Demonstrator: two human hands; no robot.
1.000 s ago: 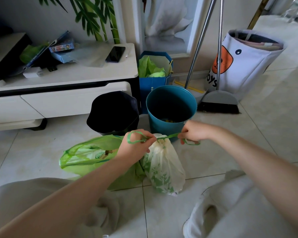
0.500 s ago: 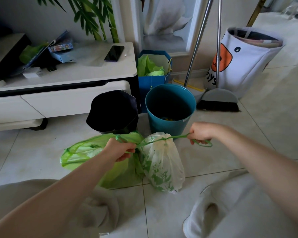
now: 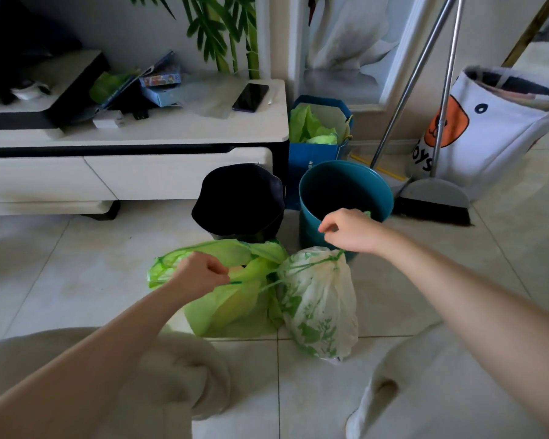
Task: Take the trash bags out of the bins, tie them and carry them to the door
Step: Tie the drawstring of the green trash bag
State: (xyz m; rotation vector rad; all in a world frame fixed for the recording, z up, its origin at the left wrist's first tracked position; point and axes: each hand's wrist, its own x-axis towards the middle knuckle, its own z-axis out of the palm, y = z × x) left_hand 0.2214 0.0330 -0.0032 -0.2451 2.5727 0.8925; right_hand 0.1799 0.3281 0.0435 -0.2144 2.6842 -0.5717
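Note:
A white trash bag with a green leaf print (image 3: pixel 319 307) stands on the tile floor, its neck gathered by a green drawstring (image 3: pixel 301 267). A plain green trash bag (image 3: pixel 232 299) lies against its left side. My left hand (image 3: pixel 200 275) is closed on one end of the drawstring, low and to the left over the green bag. My right hand (image 3: pixel 351 231) pinches the other end, raised above the white bag in front of the teal bin (image 3: pixel 346 198). A black bin (image 3: pixel 238 201) stands to the left of the teal one.
A white TV cabinet (image 3: pixel 133 147) with a phone (image 3: pixel 250 97) runs along the left. A blue paper bag holding green plastic (image 3: pixel 317 134) stands behind the bins. A broom and dustpan (image 3: pixel 431 198) and a white toy basket (image 3: pixel 495 128) are at the right. My knees fill the foreground.
My left hand has pulled the drawstring end down and left. My right hand has lifted up toward the teal bin's rim. The drawstring now runs slanted across the white bag's neck.

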